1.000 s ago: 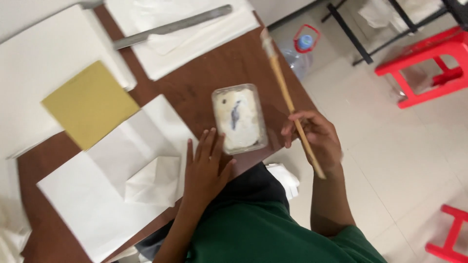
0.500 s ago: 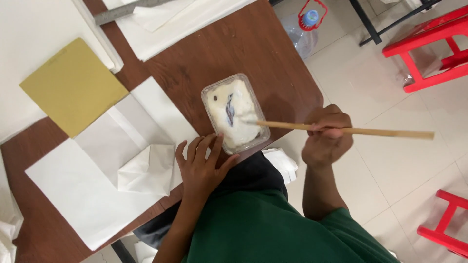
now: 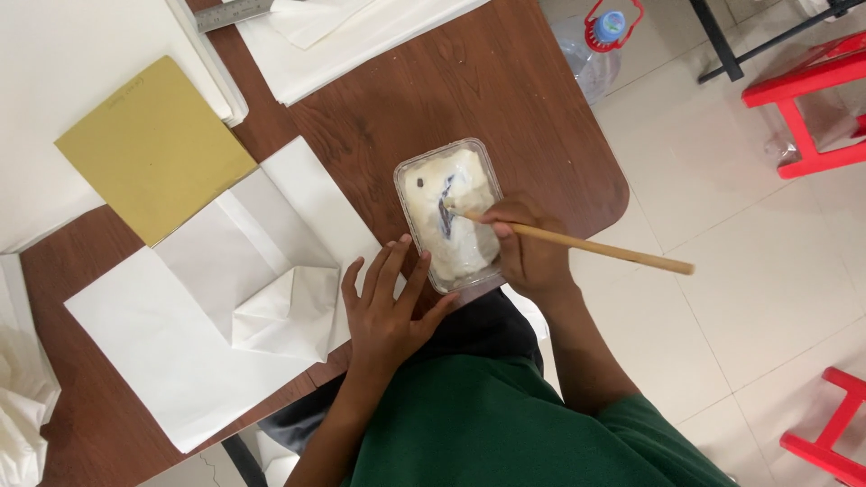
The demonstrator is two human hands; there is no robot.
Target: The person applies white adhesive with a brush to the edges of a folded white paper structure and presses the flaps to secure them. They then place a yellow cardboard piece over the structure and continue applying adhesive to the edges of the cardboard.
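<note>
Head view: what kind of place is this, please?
Probably a craft or classroom workspace. A brown table holds white paper sheets, a yellow card and a clear tray of white paste. Red stools stand on the tiled floor.

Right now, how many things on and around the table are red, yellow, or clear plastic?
Red: 2, one stool and another stool
Yellow: 1, card sheet
Clear plastic: 2, tray with white paste, water bottle
Total: 5
</note>
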